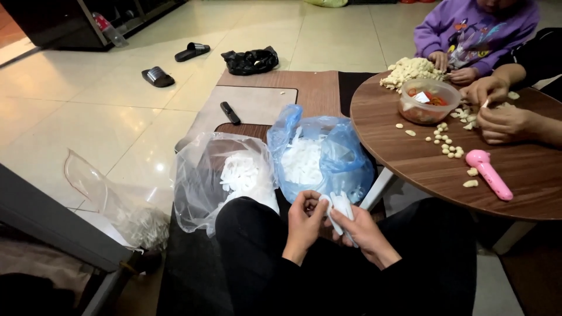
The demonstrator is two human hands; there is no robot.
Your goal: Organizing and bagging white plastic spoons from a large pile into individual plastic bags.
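Here, your round wooden table [421,164] runs off the right edge, so you cannot see its far side. On it stand a clear tub [428,100] with red contents you cannot make out, a heap of pale peeled pieces [410,70] behind the tub, and a pink toy microphone [489,173] nearer you. Other people's hands [494,105] work at the table's far rim; their bodies are cut off by the frame.

Left of the table, on the floor, sit a blue plastic bag [328,155] and, further left, a clear plastic bag [211,175]; both hold small white plastic pieces, blurred through the film.

Just below the blue bag, over your lap, your left hand [304,219] and right hand [366,234] are both closed on a small bunch of white plastic pieces [338,206]. They look thin, glossy and curved, fanned between your fingertips; their exact shape is too small to tell.
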